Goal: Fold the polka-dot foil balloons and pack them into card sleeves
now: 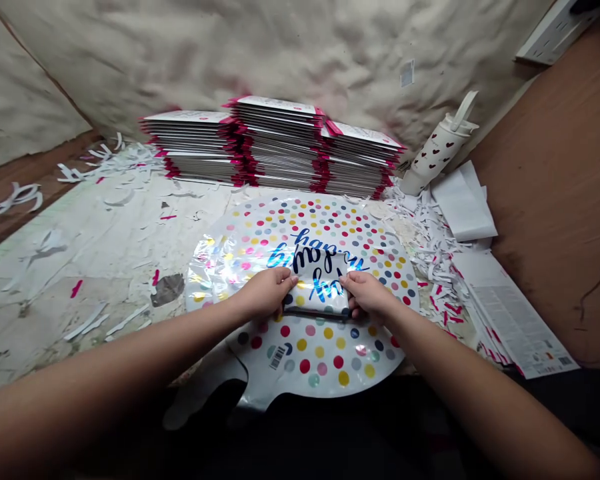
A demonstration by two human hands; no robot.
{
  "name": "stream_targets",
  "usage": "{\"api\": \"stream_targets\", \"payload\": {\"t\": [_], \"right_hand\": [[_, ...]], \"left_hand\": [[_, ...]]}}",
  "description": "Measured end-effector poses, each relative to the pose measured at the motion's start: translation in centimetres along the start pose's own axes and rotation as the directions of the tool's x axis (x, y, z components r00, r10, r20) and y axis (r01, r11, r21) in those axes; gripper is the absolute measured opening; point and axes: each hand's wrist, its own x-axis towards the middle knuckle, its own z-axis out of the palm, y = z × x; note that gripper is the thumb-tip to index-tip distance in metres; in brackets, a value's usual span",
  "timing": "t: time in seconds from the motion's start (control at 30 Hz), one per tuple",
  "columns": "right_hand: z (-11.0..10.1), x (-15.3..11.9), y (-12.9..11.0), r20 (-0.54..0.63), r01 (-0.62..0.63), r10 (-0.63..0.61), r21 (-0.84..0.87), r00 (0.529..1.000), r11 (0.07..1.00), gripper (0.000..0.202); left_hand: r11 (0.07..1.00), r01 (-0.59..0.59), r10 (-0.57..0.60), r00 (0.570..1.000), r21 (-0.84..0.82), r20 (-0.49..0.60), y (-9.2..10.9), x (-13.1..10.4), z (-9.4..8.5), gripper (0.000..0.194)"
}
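Observation:
Between my two hands is a folded foil balloon (319,285), a shiny packet with blue script lettering and coloured dots. My left hand (269,293) pinches its left edge, thumb on top. The right edge is gripped by my right hand (371,295), with its thumb on top and fingers curled below. Under the packet lie flat, uninflated round foil balloons (325,357), white with multicoloured dots; I cannot tell how many. Their blue lettering is partly covered by the packet. A barcode shows near the front, and pale tails hang over the table's front edge.
Three stacks of pink-edged card sleeves (280,143) stand against the back wall. A heart-patterned tumbler (437,155) leans right of them. Paper scraps (427,220) litter both sides. Printed cards (517,313) lie at right beside a brown panel (555,200).

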Motion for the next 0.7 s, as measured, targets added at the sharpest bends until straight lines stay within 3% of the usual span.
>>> {"api": "stream_targets", "payload": {"t": [0.1, 0.17, 0.23, 0.3, 0.33, 0.4, 0.47, 0.57, 0.63, 0.7], "right_hand": [[-0.3, -0.4, -0.7, -0.045, -0.022, 0.020, -0.038, 0.999, 0.999, 0.023], [0.1, -1.1, -1.3, -0.164, 0.035, -0.055, -0.120, 0.985, 0.992, 0.021], [1.2, -1.6, -1.9, -0.292, 0.200, -0.305, -0.341, 0.906, 0.919, 0.027], [2.9, -1.5, -2.1, -0.243, 0.334, -0.563, -0.600, 0.789, 0.727, 0.037], [3.8, -1.2, -2.1, -0.172, 0.358, -0.614, -0.679, 0.770, 0.640, 0.043], [5.2, -0.5, -1.6, -0.078, 0.340, -0.573, -0.737, 0.816, 0.585, 0.054], [5.8, 0.3, -0.9, -0.078, 0.283, -0.504, -0.749, 0.860, 0.599, 0.064], [6.0, 0.7, -0.2, -0.091, 0.269, -0.495, -0.748, 0.864, 0.607, 0.068], [6.0, 0.7, -0.2, -0.086, 0.284, -0.505, -0.739, 0.859, 0.611, 0.068], [5.9, 0.6, -0.6, -0.080, 0.298, -0.505, -0.725, 0.859, 0.621, 0.068]], "left_hand": [[0.998, 0.054, -0.055, 0.998, 0.028, 0.020, 0.0, 0.7, 0.1, 0.029], [0.997, 0.065, -0.066, 0.997, 0.033, 0.031, 0.0, 0.9, 0.2, 0.027], [0.998, 0.064, -0.065, 0.997, 0.029, 0.036, 0.3, 1.0, 0.4, 0.025], [0.998, 0.061, -0.062, 0.997, 0.021, 0.044, 0.5, 0.9, 0.4, 0.025], [0.998, 0.055, -0.056, 0.997, 0.022, 0.049, 0.5, 0.7, 0.2, 0.024], [0.998, 0.036, -0.035, 0.999, -0.043, 0.031, 0.3, 0.1, -0.5, 0.023], [0.972, 0.049, -0.046, 0.999, -0.230, 0.016, -0.3, -0.8, -1.5, 0.027], [0.842, 0.215, -0.151, 0.974, -0.495, 0.166, -1.1, -1.6, -2.6, 0.043], [0.810, 0.324, -0.190, 0.933, -0.488, 0.305, -1.2, -1.3, -2.4, 0.045], [0.851, 0.347, -0.196, 0.906, -0.394, 0.374, -0.7, -0.5, -1.6, 0.041]]}}
